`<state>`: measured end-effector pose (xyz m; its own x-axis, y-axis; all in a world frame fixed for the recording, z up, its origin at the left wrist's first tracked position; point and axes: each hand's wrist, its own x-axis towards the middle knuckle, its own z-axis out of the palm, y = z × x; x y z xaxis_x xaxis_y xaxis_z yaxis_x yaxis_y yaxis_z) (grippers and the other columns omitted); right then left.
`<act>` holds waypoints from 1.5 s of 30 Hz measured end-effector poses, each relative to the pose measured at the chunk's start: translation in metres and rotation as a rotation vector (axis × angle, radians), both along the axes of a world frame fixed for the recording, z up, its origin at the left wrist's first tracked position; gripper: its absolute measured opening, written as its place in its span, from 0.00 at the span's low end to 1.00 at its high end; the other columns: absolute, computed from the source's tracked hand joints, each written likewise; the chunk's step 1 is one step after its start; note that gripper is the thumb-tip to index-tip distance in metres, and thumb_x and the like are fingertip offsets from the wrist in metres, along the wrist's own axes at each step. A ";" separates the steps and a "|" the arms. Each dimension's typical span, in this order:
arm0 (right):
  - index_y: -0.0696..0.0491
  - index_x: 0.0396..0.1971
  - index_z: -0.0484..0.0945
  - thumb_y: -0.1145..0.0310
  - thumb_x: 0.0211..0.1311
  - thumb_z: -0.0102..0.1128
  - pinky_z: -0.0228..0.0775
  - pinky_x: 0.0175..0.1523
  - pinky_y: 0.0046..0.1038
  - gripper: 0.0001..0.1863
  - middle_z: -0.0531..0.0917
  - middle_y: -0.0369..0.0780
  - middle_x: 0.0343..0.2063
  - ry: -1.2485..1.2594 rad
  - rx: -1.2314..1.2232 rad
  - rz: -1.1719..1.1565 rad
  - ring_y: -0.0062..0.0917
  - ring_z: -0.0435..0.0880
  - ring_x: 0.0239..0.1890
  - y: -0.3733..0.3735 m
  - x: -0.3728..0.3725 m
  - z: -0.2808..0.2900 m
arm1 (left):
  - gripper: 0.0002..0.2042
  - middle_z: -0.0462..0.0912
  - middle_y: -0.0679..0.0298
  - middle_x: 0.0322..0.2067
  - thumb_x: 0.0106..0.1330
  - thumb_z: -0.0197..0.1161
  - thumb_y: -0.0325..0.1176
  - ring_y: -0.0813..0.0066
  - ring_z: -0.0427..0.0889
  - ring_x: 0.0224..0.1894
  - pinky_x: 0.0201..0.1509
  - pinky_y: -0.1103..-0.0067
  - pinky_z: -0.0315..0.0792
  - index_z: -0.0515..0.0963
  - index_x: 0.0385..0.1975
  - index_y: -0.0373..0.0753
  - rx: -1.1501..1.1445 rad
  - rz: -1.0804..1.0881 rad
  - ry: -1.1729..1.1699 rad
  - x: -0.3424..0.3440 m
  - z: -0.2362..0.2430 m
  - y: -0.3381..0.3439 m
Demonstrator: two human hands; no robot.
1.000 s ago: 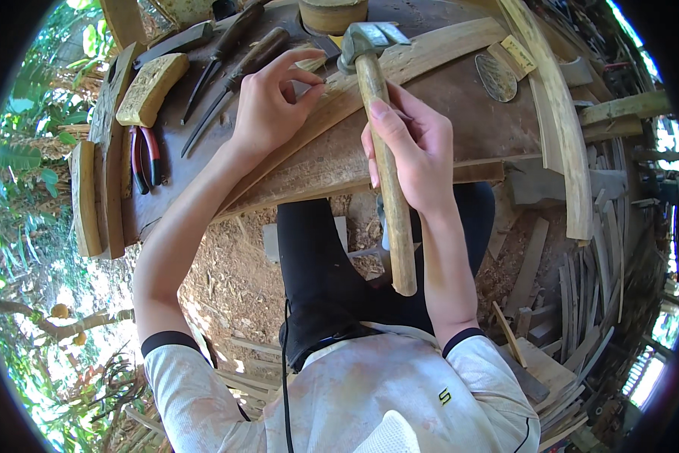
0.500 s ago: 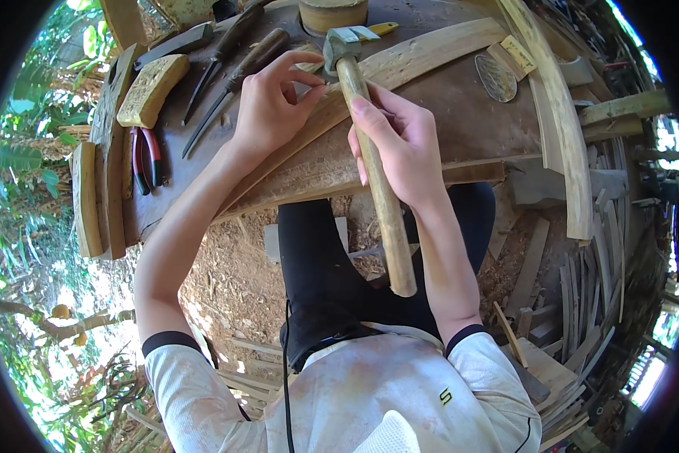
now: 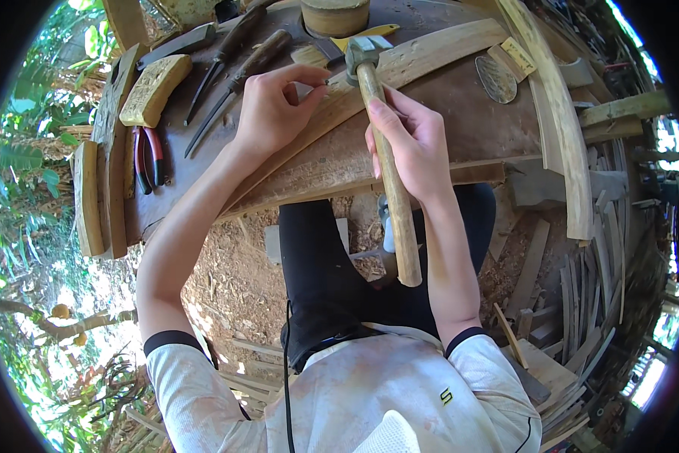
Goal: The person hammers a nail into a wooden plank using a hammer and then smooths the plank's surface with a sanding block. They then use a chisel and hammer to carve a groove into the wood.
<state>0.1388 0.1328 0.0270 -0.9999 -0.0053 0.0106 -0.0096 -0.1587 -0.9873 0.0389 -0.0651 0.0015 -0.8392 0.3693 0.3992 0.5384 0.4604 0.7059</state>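
My right hand (image 3: 406, 143) is closed round the long wooden handle of a claw hammer (image 3: 389, 196); its metal head (image 3: 362, 54) is raised just right of my left fingertips. My left hand (image 3: 283, 106) is curled, thumb and forefinger holding a tiny dark thing (image 3: 327, 82), too small to make out, over a long pale wooden board (image 3: 441, 45) lying diagonally on the brown workbench (image 3: 475, 121). Behind the hammer head lies a yellow-handled tool (image 3: 385, 30).
At left lie two long files (image 3: 207, 128), red-handled pliers (image 3: 151, 155), a wooden block (image 3: 151, 90) and boards (image 3: 90, 196). Curved timber (image 3: 558, 113) and an oval plate (image 3: 496, 78) are at right; a round wooden block (image 3: 333, 15) is behind. Offcuts (image 3: 581, 309) cover the lower right ground.
The hammer head went leftward half a second ago and has since come back right and slightly lower, swung with my right hand. My left hand has barely moved.
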 end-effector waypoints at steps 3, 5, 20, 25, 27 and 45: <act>0.60 0.65 0.76 0.60 0.77 0.60 0.67 0.22 0.20 0.25 0.76 0.32 0.19 0.005 0.022 -0.019 0.12 0.73 0.17 -0.001 0.000 -0.009 | 0.08 0.81 0.70 0.19 0.63 0.72 0.28 0.89 0.66 0.18 0.23 0.83 0.61 0.89 0.41 0.41 -0.021 -0.002 0.011 -0.002 0.000 0.000; 0.60 0.66 0.75 0.60 0.77 0.60 0.66 0.23 0.20 0.26 0.76 0.31 0.18 0.017 0.052 -0.022 0.11 0.73 0.18 -0.001 0.002 -0.012 | 0.07 0.80 0.70 0.19 0.63 0.72 0.28 0.89 0.66 0.19 0.24 0.82 0.62 0.90 0.40 0.41 -0.029 -0.006 0.001 -0.001 -0.001 0.000; 0.63 0.66 0.75 0.60 0.76 0.62 0.64 0.27 0.19 0.28 0.77 0.31 0.19 0.060 0.177 -0.066 0.09 0.72 0.22 -0.006 0.002 -0.021 | 0.06 0.78 0.73 0.18 0.66 0.71 0.27 0.91 0.67 0.21 0.26 0.84 0.64 0.89 0.40 0.37 0.029 0.049 -0.093 -0.001 -0.003 -0.002; 0.62 0.65 0.76 0.60 0.75 0.62 0.64 0.26 0.19 0.27 0.77 0.31 0.19 0.057 0.187 -0.063 0.09 0.72 0.22 -0.006 0.002 -0.021 | 0.06 0.77 0.73 0.17 0.65 0.72 0.28 0.91 0.67 0.21 0.26 0.84 0.64 0.89 0.40 0.38 0.006 0.022 -0.098 0.000 0.001 -0.001; 0.62 0.65 0.76 0.60 0.75 0.62 0.63 0.26 0.19 0.27 0.77 0.31 0.19 0.063 0.192 -0.066 0.09 0.72 0.22 -0.006 0.002 -0.021 | 0.06 0.78 0.72 0.18 0.65 0.72 0.28 0.91 0.67 0.21 0.27 0.84 0.64 0.90 0.40 0.38 0.004 0.018 -0.093 0.000 0.002 -0.001; 0.62 0.63 0.78 0.59 0.75 0.62 0.60 0.26 0.19 0.25 0.77 0.31 0.19 0.082 0.213 -0.069 0.09 0.70 0.21 -0.006 0.002 -0.022 | 0.06 0.73 0.72 0.15 0.64 0.73 0.28 0.89 0.65 0.20 0.26 0.83 0.62 0.90 0.40 0.39 -0.017 0.021 -0.066 0.000 0.002 0.000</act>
<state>0.1412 0.1269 0.0055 -0.9938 0.0524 0.0979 -0.0949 0.0569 -0.9939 0.0392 -0.0651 0.0031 -0.8712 0.3573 0.3366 0.4808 0.4831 0.7317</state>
